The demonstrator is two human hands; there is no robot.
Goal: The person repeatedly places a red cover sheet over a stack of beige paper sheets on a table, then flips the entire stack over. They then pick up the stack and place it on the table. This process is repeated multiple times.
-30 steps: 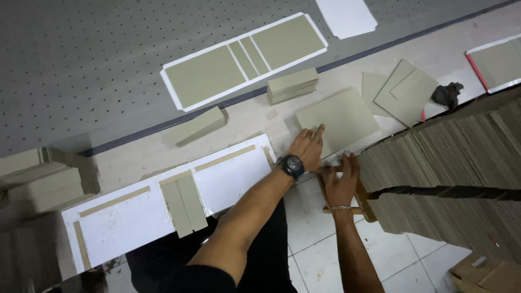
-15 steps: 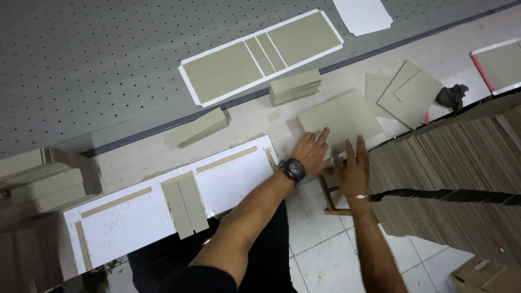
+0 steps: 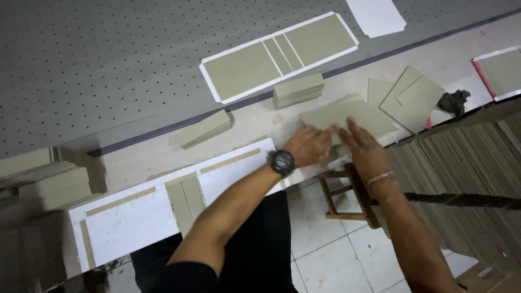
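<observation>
- Your left hand [image 3: 308, 145], fingers bent on the grey board [image 3: 347, 118], should press its near edge flat.
- Your right hand [image 3: 364, 147], fingers spread, steadies that board.
- Beyond the board, avoid the small board stack [image 3: 298, 90].

Both arms reach forward side by side, left hand [image 3: 308, 145] and right hand [image 3: 364, 147] flat, palms down, fingers extended, nearly touching.
</observation>
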